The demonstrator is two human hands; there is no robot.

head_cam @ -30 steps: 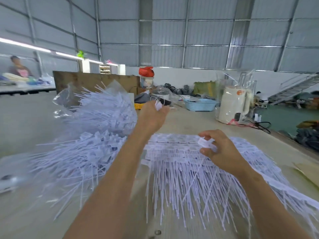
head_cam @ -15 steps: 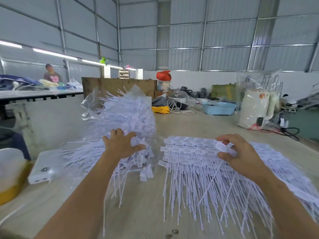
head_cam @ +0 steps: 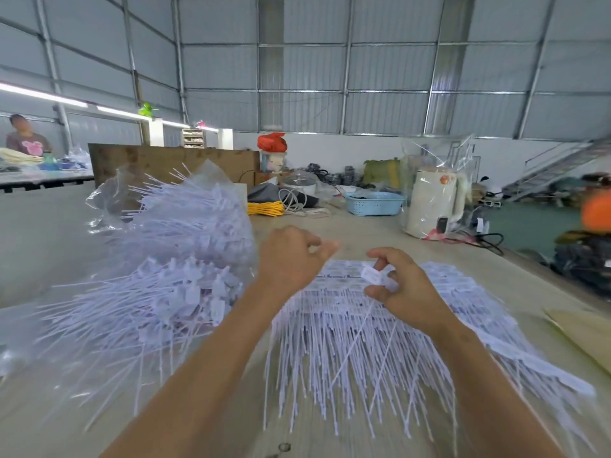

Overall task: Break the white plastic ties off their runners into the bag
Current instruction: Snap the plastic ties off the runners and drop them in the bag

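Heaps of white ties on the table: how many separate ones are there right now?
2. One heap of loose ties lies left, in and around the clear bag. The other, ties on runners, fans out under both hands. More may be hidden in the bag.

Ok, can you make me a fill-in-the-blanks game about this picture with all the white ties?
1. The right hand pinches a ____ tie.
2. The loose ties lie in a clear ____ on the person's left.
3. The basket far back on the table is ____.
4. The cable coiled beside the bag is ____.

Missing words: white, bag, blue, yellow
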